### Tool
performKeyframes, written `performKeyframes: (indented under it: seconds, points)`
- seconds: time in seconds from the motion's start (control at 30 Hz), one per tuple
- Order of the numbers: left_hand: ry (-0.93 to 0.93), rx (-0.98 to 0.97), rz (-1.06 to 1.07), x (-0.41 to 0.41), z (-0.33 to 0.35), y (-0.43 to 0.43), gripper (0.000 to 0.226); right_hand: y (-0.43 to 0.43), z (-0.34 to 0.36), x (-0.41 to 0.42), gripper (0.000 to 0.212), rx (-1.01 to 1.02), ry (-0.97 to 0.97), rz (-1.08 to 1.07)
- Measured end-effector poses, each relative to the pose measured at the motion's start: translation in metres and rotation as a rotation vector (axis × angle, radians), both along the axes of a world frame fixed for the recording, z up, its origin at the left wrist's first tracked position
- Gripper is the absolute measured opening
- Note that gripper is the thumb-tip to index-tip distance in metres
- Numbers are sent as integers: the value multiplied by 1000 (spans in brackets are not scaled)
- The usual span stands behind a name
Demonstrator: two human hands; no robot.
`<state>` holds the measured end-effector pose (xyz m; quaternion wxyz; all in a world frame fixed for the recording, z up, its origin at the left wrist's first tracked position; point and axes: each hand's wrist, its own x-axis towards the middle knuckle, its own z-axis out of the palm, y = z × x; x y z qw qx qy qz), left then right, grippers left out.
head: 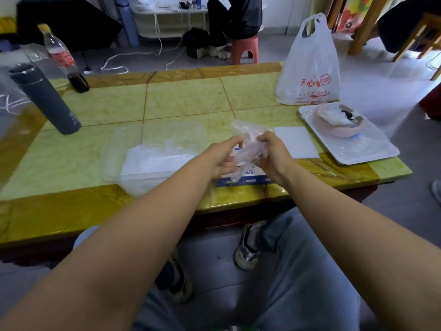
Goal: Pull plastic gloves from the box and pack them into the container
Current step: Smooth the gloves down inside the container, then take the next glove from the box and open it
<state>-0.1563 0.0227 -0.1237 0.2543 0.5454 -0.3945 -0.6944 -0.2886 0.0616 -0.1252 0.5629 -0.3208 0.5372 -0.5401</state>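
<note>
A thin clear plastic glove (248, 144) hangs crumpled between both my hands above the glove box (248, 179), a blue and white carton near the table's front edge, mostly hidden by my hands. My left hand (225, 156) grips the glove's left side. My right hand (272, 151) pinches its right side. Left of the box lies the clear plastic container (152, 161), open, with a pale heap of gloves in it and its see-through lid (171, 134) stretching behind.
A grey flask (45, 99) and a cola bottle (64, 58) stand at the far left of the yellow tiled table (186, 99). A white shopping bag (310, 65), a white tray (348, 139) with a bowl and a white card (296, 142) sit right. A person sits behind.
</note>
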Motion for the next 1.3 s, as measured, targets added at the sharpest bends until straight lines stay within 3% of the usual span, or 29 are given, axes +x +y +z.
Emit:
performKeyframes:
  seconds: [0.1, 0.2, 0.37, 0.43, 0.57, 0.73, 0.83, 1.03, 1.07, 1.13, 1.2, 1.3]
  points:
    - [54, -69, 66, 7, 3, 1, 27, 4, 3, 7, 22, -36, -64, 39]
    - [111, -186, 216, 18, 11, 0, 2, 2, 0, 12, 30, -24, -93, 66]
    - [106, -379, 347, 47, 28, -4, 12, -5, 5, 16, 35, 32, -102, 0]
    - [46, -459, 355, 61, 36, -3, 21, -9, 12, 18, 45, 48, -63, -19]
    - [-92, -632, 325, 87, 46, -6, 18, -19, 23, 30, 61, -32, 47, 55]
    - [-115, -638, 214, 111, 53, -14, 7, -32, 36, 68, 67, -131, 234, 264]
    - [-224, -649, 191, 121, 48, -15, 17, -38, 32, 92, 52, -128, 322, 346]
    - [-296, -615, 212, 152, 35, -21, 36, -47, 25, 114, 22, -59, 276, 181]
    - [-297, -600, 217, 156, 32, -22, 38, -48, 25, 116, 23, -29, 231, 179]
    - [-275, -569, 231, 162, 28, -22, 37, -49, 28, 121, 46, 56, 198, 267]
    - [-206, -531, 246, 163, 27, -21, 31, -50, 28, 131, 64, 103, 271, 375]
    - [12, -414, 280, 162, 34, -17, 16, -55, 19, 144, 69, 52, 420, 351]
